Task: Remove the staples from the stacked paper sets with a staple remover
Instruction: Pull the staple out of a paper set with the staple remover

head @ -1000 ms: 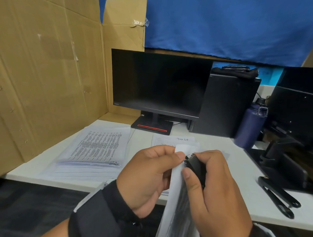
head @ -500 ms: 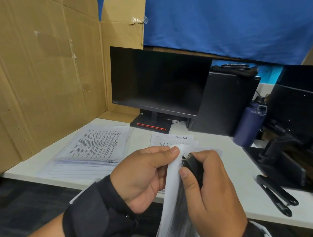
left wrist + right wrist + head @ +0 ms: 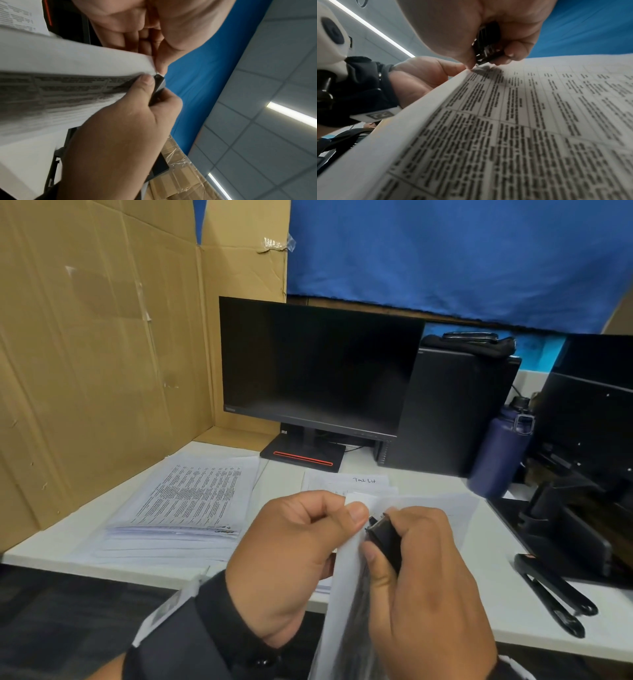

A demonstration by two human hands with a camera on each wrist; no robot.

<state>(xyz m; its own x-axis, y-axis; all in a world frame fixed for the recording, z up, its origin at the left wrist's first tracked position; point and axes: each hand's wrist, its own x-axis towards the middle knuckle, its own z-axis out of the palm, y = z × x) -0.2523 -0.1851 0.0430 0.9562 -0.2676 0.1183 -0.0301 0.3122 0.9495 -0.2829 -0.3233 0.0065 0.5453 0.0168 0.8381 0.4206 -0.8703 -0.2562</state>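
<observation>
A white counter (image 3: 281, 484) sits before you with a dark monitor (image 3: 318, 364) at the back and a paper stack (image 3: 191, 501) at left. Above its near edge, your left hand (image 3: 294, 553) pinches the top corner of a paper set (image 3: 346, 587). Your right hand (image 3: 428, 583) curls around a black remover (image 3: 383, 537), its tip at that corner.

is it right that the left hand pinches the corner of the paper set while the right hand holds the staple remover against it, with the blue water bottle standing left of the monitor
One detail is wrong: the blue water bottle stands right of the monitor, as the head view shows. The rest holds: the left hand pinches the corner of the paper set, and the right hand holds the staple remover against it.
</observation>
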